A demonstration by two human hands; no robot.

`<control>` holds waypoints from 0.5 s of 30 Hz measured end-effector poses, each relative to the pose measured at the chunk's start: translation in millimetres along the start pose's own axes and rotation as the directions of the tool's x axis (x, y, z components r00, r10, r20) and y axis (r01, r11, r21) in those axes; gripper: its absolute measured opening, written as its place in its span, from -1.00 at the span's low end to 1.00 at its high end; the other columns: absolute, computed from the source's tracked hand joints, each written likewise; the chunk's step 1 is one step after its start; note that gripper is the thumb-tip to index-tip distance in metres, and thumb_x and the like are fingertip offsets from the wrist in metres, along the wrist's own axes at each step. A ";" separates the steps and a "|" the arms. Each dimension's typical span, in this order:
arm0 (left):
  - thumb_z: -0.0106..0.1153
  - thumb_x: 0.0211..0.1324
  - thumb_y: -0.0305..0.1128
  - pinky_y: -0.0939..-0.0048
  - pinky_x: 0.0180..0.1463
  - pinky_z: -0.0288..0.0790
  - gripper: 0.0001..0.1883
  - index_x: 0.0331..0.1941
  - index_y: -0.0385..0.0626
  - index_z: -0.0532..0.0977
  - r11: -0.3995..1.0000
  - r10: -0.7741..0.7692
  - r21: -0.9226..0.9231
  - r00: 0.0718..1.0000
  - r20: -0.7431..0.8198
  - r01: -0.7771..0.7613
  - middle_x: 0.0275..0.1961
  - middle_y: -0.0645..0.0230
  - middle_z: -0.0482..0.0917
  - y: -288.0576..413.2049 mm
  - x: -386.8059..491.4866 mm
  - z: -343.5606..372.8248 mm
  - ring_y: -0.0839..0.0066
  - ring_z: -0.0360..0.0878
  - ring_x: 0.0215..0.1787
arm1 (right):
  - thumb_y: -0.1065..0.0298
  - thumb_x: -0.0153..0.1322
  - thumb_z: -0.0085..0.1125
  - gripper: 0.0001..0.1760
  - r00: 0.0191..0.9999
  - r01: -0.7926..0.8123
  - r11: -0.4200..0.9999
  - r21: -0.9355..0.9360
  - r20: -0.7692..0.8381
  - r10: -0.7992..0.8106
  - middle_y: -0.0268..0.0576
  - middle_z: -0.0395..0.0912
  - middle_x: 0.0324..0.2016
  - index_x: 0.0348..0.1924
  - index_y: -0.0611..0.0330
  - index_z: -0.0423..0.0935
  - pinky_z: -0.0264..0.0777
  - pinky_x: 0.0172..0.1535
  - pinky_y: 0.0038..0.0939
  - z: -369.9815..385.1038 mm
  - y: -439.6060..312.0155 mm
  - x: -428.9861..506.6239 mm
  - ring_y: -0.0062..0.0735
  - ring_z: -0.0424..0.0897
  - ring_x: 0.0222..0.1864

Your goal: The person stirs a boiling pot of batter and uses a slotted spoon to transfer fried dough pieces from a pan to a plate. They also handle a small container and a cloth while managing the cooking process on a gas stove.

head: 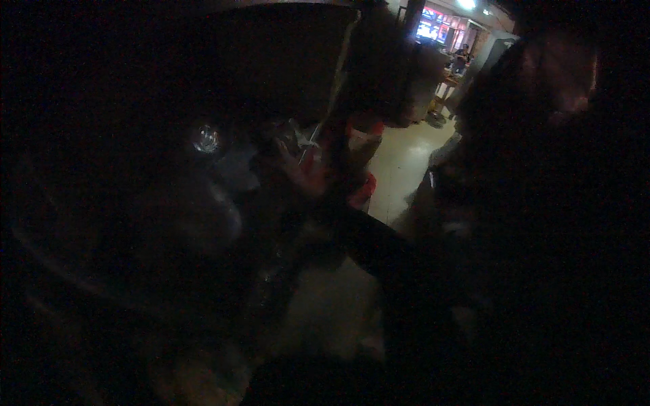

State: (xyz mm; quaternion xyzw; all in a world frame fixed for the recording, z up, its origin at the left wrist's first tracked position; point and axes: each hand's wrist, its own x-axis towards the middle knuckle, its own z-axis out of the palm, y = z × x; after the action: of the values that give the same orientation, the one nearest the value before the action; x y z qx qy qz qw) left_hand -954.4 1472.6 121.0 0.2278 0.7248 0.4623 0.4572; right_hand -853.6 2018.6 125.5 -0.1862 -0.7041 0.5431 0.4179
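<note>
Most of the view is very dark. My right hand [311,177] reaches forward from a dark sleeve [378,236] near the middle of the picture. By its fingers is a pale, crumpled-looking thing [299,136], along with something red; whether I grip either one cannot be made out. A thin light edge of a dark panel [337,81] runs down towards this hand. Left of the hand, a small shiny rounded object [205,138] catches the light. My left hand is not visible in the darkness.
Beside my hand stands a red-edged object [364,133], with another red thing [363,192] below it. A pale floor [406,162] leads back to a lit area. There, a person [461,57] is near a table, with bright screens [432,28] above.
</note>
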 end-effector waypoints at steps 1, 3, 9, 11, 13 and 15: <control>0.07 0.45 -0.20 0.21 0.38 0.40 -0.40 0.48 -0.08 0.23 1.000 -0.002 0.005 1.000 -0.008 0.002 0.42 0.18 0.42 4.0 5.6 -8.5 0.31 0.42 0.40 | 0.20 0.47 0.24 -0.47 1.000 -0.016 1.000 -0.020 -0.004 0.016 -0.04 0.56 0.07 0.25 0.16 0.40 0.44 0.16 -0.29 11.2 -4.3 6.4 -0.19 0.55 -0.04; 0.07 0.45 -0.20 0.21 0.38 0.40 -0.40 0.48 -0.08 0.23 1.000 -0.021 0.003 0.999 -0.032 0.021 0.42 0.18 0.42 -3.6 -9.2 -5.6 0.31 0.42 0.40 | 0.21 0.47 0.24 -0.49 0.999 -0.032 0.997 -0.067 -0.015 0.031 -0.04 0.56 0.07 0.24 0.17 0.41 0.45 0.15 -0.29 17.1 -10.0 -14.5 -0.19 0.55 -0.04; 0.07 0.44 -0.22 0.21 0.38 0.41 -0.40 0.49 -0.08 0.23 1.000 -0.011 -0.024 0.996 -0.087 0.009 0.42 0.18 0.42 -23.8 -53.6 -22.4 0.31 0.42 0.40 | 0.25 0.47 0.24 -0.52 0.998 0.010 0.965 -0.263 -0.057 -0.026 -0.04 0.57 0.06 0.21 0.17 0.42 0.45 0.14 -0.29 5.8 -48.8 -39.0 -0.18 0.55 -0.04; 0.08 0.44 -0.22 0.21 0.37 0.41 -0.39 0.49 -0.07 0.23 0.999 -0.028 -0.046 0.992 -0.126 0.022 0.42 0.18 0.42 -27.5 -79.8 -24.7 0.31 0.42 0.40 | 0.26 0.46 0.24 -0.53 0.997 0.029 0.958 -0.285 -0.058 -0.048 -0.04 0.57 0.06 0.20 0.18 0.43 0.46 0.14 -0.29 2.0 -70.7 -47.3 -0.18 0.56 -0.04; 0.08 0.44 -0.22 0.21 0.37 0.41 -0.39 0.49 -0.07 0.23 0.997 -0.006 -0.077 0.997 -0.072 0.000 0.42 0.18 0.42 -30.9 -78.9 -16.9 0.31 0.42 0.40 | 0.27 0.46 0.24 -0.54 0.990 0.039 0.924 -0.380 -0.111 -0.088 -0.04 0.57 0.05 0.19 0.18 0.44 0.46 0.14 -0.29 -37.8 -108.4 -59.4 -0.17 0.56 -0.03; 0.08 0.44 -0.23 0.21 0.37 0.41 -0.39 0.49 -0.07 0.23 0.996 -0.016 -0.089 0.993 -0.120 0.005 0.42 0.18 0.42 -30.8 -105.5 -22.6 0.31 0.42 0.40 | 0.28 0.46 0.24 -0.55 0.988 0.061 0.923 -0.379 -0.111 -0.110 -0.04 0.57 0.05 0.18 0.18 0.44 0.46 0.13 -0.28 -30.6 -133.4 -65.1 -0.17 0.56 -0.03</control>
State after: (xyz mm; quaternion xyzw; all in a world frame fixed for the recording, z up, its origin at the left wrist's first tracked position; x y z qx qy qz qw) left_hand -920.9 1368.2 145.1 0.1753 0.7311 0.5044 0.4248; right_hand -766.0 1945.2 225.0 -0.2666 -0.7736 0.3665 0.4429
